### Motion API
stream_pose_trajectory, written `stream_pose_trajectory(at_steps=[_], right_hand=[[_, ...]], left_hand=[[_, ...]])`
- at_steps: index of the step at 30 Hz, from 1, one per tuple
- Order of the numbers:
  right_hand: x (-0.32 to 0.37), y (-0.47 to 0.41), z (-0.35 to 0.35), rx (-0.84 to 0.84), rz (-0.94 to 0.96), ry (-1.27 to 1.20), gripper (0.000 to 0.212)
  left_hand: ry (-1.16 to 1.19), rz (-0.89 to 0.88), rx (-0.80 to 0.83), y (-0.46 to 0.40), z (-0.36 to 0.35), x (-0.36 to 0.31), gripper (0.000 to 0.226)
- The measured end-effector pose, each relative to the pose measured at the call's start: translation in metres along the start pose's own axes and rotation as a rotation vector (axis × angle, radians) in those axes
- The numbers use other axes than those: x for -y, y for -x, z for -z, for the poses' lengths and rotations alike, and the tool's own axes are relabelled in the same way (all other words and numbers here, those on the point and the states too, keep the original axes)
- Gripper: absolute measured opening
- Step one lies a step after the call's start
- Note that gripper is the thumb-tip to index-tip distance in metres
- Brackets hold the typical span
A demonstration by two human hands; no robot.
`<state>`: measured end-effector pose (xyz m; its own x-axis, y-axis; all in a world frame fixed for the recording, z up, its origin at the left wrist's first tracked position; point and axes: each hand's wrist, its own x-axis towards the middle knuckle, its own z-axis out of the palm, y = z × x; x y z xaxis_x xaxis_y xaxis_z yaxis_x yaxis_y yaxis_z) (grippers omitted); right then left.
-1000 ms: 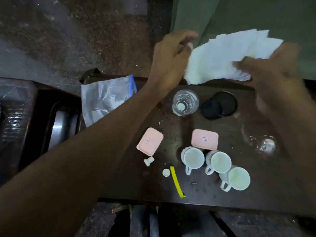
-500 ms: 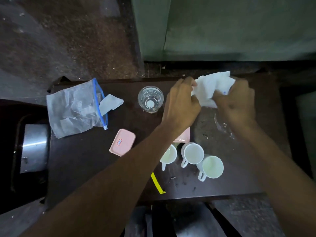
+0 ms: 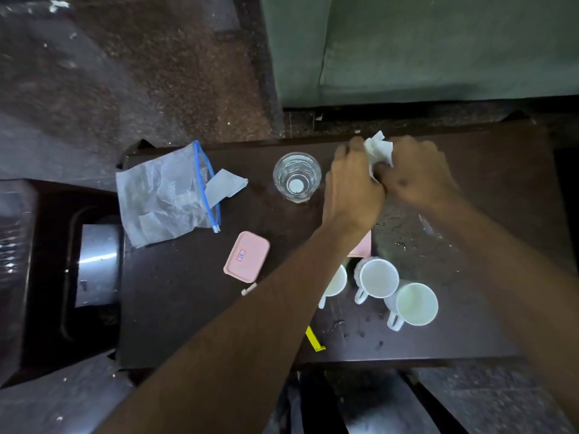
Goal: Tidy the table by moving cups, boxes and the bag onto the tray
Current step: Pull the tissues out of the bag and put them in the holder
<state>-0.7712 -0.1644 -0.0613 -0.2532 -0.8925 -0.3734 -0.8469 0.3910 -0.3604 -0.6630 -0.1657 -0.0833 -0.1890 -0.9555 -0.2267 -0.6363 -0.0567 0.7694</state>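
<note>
My left hand (image 3: pixel 352 186) and my right hand (image 3: pixel 416 170) are pressed together over the far middle of the dark table (image 3: pixel 188 308), both closed on a crumpled white tissue (image 3: pixel 379 149). Three white cups stand near the front: one (image 3: pixel 334 281) partly under my left forearm, one (image 3: pixel 377 278) in the middle, one (image 3: pixel 415 303) at the right. A pink box (image 3: pixel 247 256) lies left of my forearm; a second pink box (image 3: pixel 363 247) shows only a corner. A clear zip bag (image 3: pixel 166 195) with a blue seal lies at the far left. The tray (image 3: pixel 72 277) sits left of the table.
A drinking glass (image 3: pixel 297 177) stands just left of my hands. A yellow strip (image 3: pixel 314 339) lies at the front edge, a small white piece (image 3: pixel 249 289) by the pink box. Crumbs and wet marks cover the right part. A green sofa (image 3: pixel 438 48) is behind the table.
The tissue, spread wide in the air a second ago, is now bunched into a small wad between both hands low over the table. The view has shifted so the table sits further right.
</note>
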Motion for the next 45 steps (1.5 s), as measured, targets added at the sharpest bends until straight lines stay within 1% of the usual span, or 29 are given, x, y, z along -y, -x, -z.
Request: stream_pose_trajectory(at_steps=[3, 5, 7, 10, 13, 14, 16, 17, 19, 22, 26, 28, 30, 32, 35, 37, 41, 43, 45], right_hand=[[0.002, 0.003, 0.001, 0.003, 0.012, 0.05, 0.033], [0.002, 0.006, 0.003, -0.052, 0.043, 0.046, 0.044], [0.001, 0.012, 0.005, -0.137, 0.087, -0.011, 0.049], [0.001, 0.017, -0.001, -0.222, 0.169, -0.016, 0.04], [0.002, 0.018, -0.007, -0.201, 0.168, 0.053, 0.027], [0.003, 0.017, -0.007, -0.183, 0.164, 0.056, 0.026], [0.006, 0.018, -0.004, -0.174, 0.157, 0.065, 0.025], [0.008, 0.018, -0.001, -0.184, 0.153, 0.077, 0.028], [0.014, 0.022, 0.008, -0.226, 0.162, 0.124, 0.036], [0.019, 0.025, 0.015, -0.32, 0.198, 0.095, 0.025], [0.049, 0.035, 0.016, -0.367, 0.205, -0.02, 0.029], [0.079, 0.039, 0.003, -0.388, 0.274, -0.075, 0.03], [0.115, 0.044, -0.025, -0.341, 0.359, -0.151, 0.03], [0.15, 0.042, -0.063, -0.225, 0.402, -0.19, 0.029], [0.184, 0.03, -0.122, -0.013, 0.359, -0.188, 0.032], [0.193, 0.018, -0.15, 0.069, 0.288, -0.145, 0.037], [0.193, -0.002, -0.179, 0.064, 0.186, -0.078, 0.049], [0.192, -0.007, -0.186, 0.077, 0.166, -0.054, 0.06], [0.192, -0.009, -0.188, 0.087, 0.159, -0.039, 0.065]], left_hand=[[0.033, -0.041, -0.061, 0.004, 0.002, 0.002, 0.041], [0.035, -0.067, -0.044, 0.004, 0.001, 0.004, 0.035], [0.015, -0.08, -0.01, 0.003, 0.0, 0.007, 0.03], [-0.006, -0.076, 0.015, 0.0, 0.0, 0.01, 0.028], [0.025, -0.083, -0.014, 0.0, 0.006, 0.012, 0.022], [0.025, -0.096, -0.033, 0.002, 0.01, 0.013, 0.023], [0.027, -0.126, -0.073, 0.008, 0.021, 0.019, 0.037], [0.046, -0.138, -0.096, 0.012, 0.028, 0.023, 0.045], [0.096, -0.158, -0.162, 0.021, 0.046, 0.038, 0.052], [0.128, -0.156, -0.292, 0.03, 0.077, 0.071, 0.049], [0.12, -0.055, -0.427, 0.032, 0.128, 0.13, 0.038], [0.057, 0.001, -0.493, 0.032, 0.157, 0.162, 0.037], [-0.037, 0.052, -0.556, 0.033, 0.186, 0.192, 0.036], [-0.135, 0.133, -0.588, 0.037, 0.211, 0.22, 0.036], [-0.184, 0.264, -0.564, 0.043, 0.236, 0.251, 0.042], [-0.174, 0.351, -0.528, 0.042, 0.246, 0.264, 0.049], [-0.083, 0.518, -0.39, 0.037, 0.256, 0.277, 0.064], [-0.027, 0.535, -0.364, 0.036, 0.256, 0.281, 0.06], [0.014, 0.527, -0.387, 0.035, 0.254, 0.284, 0.048]])
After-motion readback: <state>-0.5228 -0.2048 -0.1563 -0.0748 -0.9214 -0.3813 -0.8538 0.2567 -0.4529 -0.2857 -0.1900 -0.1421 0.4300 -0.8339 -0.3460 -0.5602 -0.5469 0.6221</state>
